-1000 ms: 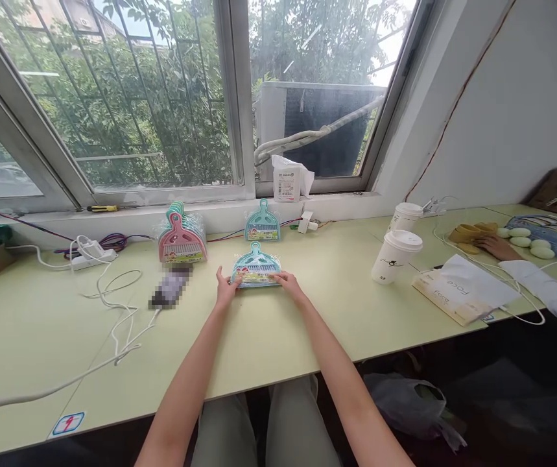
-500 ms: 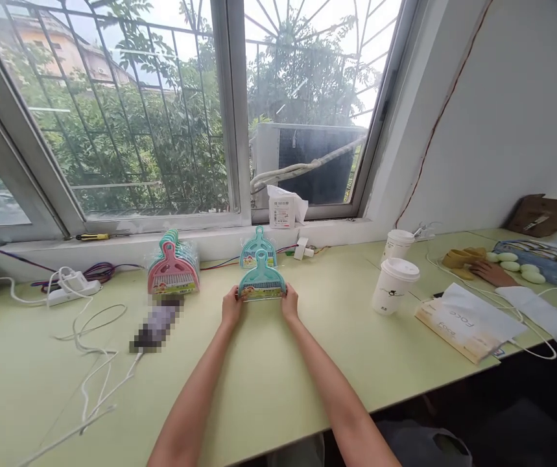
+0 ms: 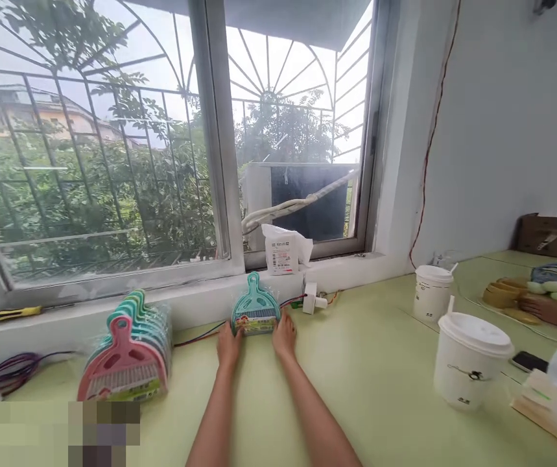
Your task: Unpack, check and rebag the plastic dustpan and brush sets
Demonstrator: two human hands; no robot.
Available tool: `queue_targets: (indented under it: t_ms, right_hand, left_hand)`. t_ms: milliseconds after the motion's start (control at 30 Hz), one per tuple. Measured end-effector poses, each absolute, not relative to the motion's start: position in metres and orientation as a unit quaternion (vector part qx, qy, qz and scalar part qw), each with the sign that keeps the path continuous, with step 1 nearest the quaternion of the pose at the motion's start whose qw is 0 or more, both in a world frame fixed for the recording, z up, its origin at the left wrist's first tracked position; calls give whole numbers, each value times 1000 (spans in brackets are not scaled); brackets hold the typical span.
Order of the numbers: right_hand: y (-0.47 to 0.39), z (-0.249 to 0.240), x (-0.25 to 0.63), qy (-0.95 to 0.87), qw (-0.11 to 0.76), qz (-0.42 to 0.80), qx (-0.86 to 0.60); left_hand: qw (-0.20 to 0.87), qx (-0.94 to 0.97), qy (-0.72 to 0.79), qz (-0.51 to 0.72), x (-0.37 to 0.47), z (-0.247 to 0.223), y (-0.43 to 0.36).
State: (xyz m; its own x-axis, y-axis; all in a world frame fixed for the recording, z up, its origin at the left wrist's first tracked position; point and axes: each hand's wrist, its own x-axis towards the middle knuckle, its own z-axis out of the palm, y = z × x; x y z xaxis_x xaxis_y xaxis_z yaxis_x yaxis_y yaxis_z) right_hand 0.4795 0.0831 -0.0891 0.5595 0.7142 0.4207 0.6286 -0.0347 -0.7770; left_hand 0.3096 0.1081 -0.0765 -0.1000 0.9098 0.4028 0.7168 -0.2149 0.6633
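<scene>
A teal mini dustpan-and-brush set (image 3: 255,311) in clear wrap stands upright against the white ledge below the window. My left hand (image 3: 229,344) grips its lower left edge. On the opposite side, my right hand (image 3: 284,334) has its fingers against the lower right edge. Any second teal set behind this one is hidden from me. To the left, a row of similar sets stands packed one behind another, with a pink dustpan-and-brush set (image 3: 125,370) in front and teal and green handles behind.
White paper cups (image 3: 473,363) with lids stand at right, near a tissue pack (image 3: 550,408) and a dark phone (image 3: 530,361). Another person's hand (image 3: 550,308) lies at far right. A white box (image 3: 281,254), a plug adapter (image 3: 311,299) and a screwdriver (image 3: 14,314) lie along the window wall.
My hands have pushed the teal set forward to the ledge, where it now covers the place of the other teal set. The view has moved closer and tilted up.
</scene>
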Motion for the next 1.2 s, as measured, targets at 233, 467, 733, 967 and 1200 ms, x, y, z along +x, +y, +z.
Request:
queue_targets:
  t_ms: [233, 467, 733, 967, 1200]
  right_hand:
    - [82, -84, 487, -474, 480, 59, -736]
    - [83, -81, 487, -442, 480, 54, -756]
    - [106, -80, 484, -396, 499, 38, -770]
    - [109, -81, 488, -370, 532, 17, -761]
    - [120, -82, 495, -409, 567, 74, -711]
  left_hand:
    - [102, 661, 618, 413, 312, -78, 113]
    - [56, 645, 672, 359, 313, -69, 101]
    - [140, 679, 599, 399, 308, -83, 122]
    - [128, 710, 564, 402, 309, -92, 123]
    - [103, 697, 599, 380, 309, -90, 118]
